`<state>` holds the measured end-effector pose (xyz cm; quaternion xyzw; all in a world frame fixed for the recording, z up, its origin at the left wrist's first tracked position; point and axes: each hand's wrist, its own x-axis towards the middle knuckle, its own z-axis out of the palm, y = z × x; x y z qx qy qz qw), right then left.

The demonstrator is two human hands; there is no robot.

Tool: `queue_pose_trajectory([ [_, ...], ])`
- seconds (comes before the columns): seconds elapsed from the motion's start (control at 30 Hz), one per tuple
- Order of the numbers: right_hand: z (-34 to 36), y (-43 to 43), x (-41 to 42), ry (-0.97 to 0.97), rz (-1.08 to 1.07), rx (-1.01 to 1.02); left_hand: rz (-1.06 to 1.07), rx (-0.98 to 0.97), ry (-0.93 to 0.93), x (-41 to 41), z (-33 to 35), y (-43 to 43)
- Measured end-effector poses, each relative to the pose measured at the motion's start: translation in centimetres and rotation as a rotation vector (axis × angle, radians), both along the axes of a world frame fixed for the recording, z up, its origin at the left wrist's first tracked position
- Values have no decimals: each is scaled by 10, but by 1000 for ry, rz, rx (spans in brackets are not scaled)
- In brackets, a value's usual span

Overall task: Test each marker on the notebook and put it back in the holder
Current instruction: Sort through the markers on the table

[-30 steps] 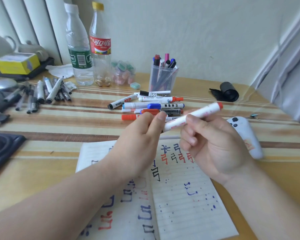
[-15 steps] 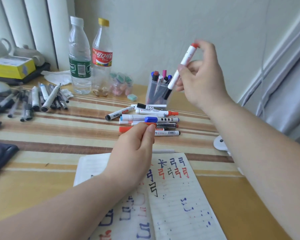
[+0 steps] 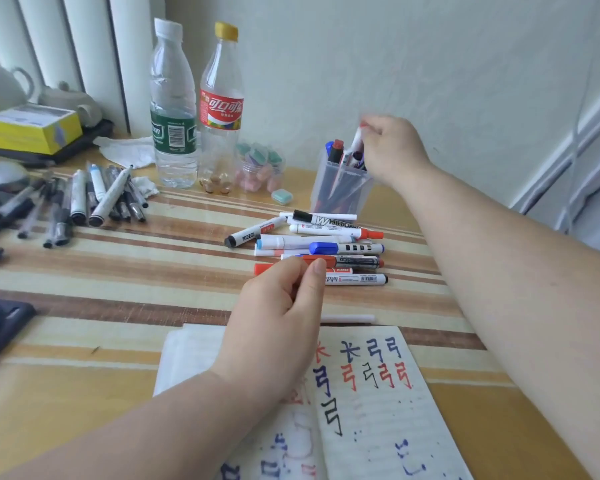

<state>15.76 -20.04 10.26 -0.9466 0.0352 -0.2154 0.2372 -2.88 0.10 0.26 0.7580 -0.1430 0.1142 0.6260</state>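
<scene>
Notebook (image 3: 371,410) nearest, open flat on desk (image 3: 153,271), page full of red/blue/black test strokes. Left grip (image 3: 274,317) hovers over its top edge, fingers curled, thumb against forefinger; can't tell if it pinches anything. Just past it: pile (image 3: 326,247) of capped markers lying loose, untested by my read.

Further back, holder (image 3: 340,188) stands upright with several markers in it. Right grip (image 3: 392,147) is above its rim, clamped on the top of a white marker (image 3: 356,140) with a red end. It's blurred, tilted, low end at the holder mouth.

Step in hand: drop-in. Aim the low end at a gap between the ones inside, not onto a cap. Bring it near vertical. Let go only once the end is below the rim, else it tips out or knocks the holder, which looks light. Left could line up the next one from the pile meanwhile.

Two bottles (image 3: 172,105) at back left, well apart from the holder.
</scene>
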Motion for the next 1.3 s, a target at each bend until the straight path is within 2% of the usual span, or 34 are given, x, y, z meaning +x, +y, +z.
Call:
queue_pose_trajectory([
  [0.07,-5,0,-2,124,-38,-51,18,-18,16,0,2,0],
  [0.17,-15,-3,-10,146,-20,-68,31,-30,67,3,1,1],
  [0.23,-19,-5,-22,0,7,-76,36,-65,102,5,0,2],
  [0.33,-26,3,-57,-363,89,-58,80,-112,113,5,1,3],
  [0.37,-28,10,-74,-359,175,-52,94,-124,111,4,2,4],
  [0.47,-43,29,-122,5,432,-153,133,-169,117,3,4,5],
  [0.57,-58,33,-147,304,433,-389,181,-260,149,5,4,6],
  [0.63,-63,30,-154,316,389,-492,186,-283,164,5,4,7],
  [0.83,-65,24,-156,330,224,-592,138,-267,107,2,5,5],
  [1.0,-57,24,-153,403,166,-630,-55,-87,18,-4,1,2],
  [1.13,-52,23,-153,441,159,-644,-50,-68,20,-4,1,2],
  [1.3,-52,10,-151,521,156,-562,-39,-42,39,-2,0,2],
])
